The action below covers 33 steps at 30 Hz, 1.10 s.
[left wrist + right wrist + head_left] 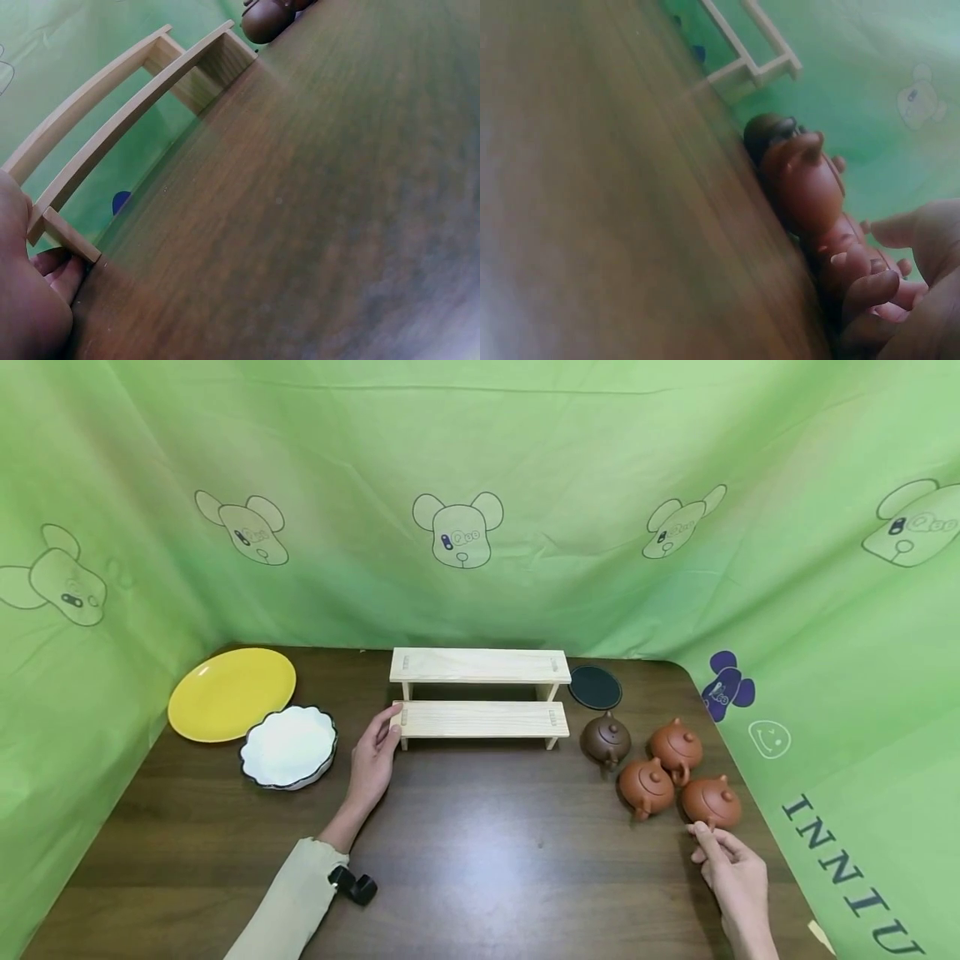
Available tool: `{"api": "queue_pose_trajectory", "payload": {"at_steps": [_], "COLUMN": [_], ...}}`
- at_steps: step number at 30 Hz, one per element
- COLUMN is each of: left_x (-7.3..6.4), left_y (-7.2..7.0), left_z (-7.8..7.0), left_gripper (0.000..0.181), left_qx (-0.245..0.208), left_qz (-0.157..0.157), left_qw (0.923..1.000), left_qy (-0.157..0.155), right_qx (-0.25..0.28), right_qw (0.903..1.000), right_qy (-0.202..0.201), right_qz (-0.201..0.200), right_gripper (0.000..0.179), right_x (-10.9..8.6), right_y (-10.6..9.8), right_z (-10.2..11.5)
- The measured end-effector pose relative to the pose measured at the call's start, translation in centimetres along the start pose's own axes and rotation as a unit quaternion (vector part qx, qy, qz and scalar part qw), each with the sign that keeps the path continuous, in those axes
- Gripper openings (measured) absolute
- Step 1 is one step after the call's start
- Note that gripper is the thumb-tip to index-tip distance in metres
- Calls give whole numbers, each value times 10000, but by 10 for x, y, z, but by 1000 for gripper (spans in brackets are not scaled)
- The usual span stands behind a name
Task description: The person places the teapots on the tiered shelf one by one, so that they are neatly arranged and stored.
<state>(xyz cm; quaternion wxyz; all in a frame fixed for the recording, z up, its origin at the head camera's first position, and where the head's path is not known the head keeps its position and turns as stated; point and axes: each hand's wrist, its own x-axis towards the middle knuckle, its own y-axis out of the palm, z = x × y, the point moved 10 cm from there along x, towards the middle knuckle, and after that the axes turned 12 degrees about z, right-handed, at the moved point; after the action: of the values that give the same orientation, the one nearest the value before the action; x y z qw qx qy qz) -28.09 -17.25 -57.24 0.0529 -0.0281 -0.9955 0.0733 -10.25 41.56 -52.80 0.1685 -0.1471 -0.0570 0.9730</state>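
Observation:
At the left end of a two-step wooden stand (480, 718), my left hand (372, 760) grips the lower step, with fingers curled by its leg in the left wrist view. My right hand (731, 872) is at the near side of a reddish-brown clay teapot (711, 802), thumb and fingers pinching its handle, which they mostly hide. Two more reddish teapots, one in front (647, 787) and one behind (675, 745), sit close to it. A dark brown teapot (606, 739) stands left of them, near the stand's right end.
A round dark mat (595, 687) lies behind the dark teapot. On the left are a yellow oval plate (232, 693) and a white scalloped bowl (288, 747) with a dark rim. Green cloth (555, 460) hangs around the table's back and sides.

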Motion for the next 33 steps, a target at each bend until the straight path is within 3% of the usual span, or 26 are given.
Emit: {"api": "queue_pose_trajectory", "payload": {"at_steps": [7, 14, 22, 27, 33], "left_x": [1, 1, -1, -2, 0], "left_y": [0, 0, 1, 1, 0], "left_z": [7, 8, 2, -6, 3], "left_gripper": [39, 38, 37, 37, 36], "left_qx": [-6, -8, -94, 59, -88], "left_qz": [7, -30, 4, -15, -13], "left_qw": [10000, 10000, 9999, 10000, 9999], "left_qy": [40, -4, -136, 46, -122], "right_qx": [712, 1094, 1257, 1520, 1943], "right_qw": [9938, 9841, 9801, 9771, 9693], "right_qy": [-363, -651, -837, -812, -888], "right_qz": [771, 1241, 1286, 1246, 1218], "right_gripper": [40, 44, 42, 42, 42], "right_x": [3, 7, 5, 6, 6], "right_y": [10, 17, 18, 17, 15], "right_z": [0, 3, 6, 4, 4]}}
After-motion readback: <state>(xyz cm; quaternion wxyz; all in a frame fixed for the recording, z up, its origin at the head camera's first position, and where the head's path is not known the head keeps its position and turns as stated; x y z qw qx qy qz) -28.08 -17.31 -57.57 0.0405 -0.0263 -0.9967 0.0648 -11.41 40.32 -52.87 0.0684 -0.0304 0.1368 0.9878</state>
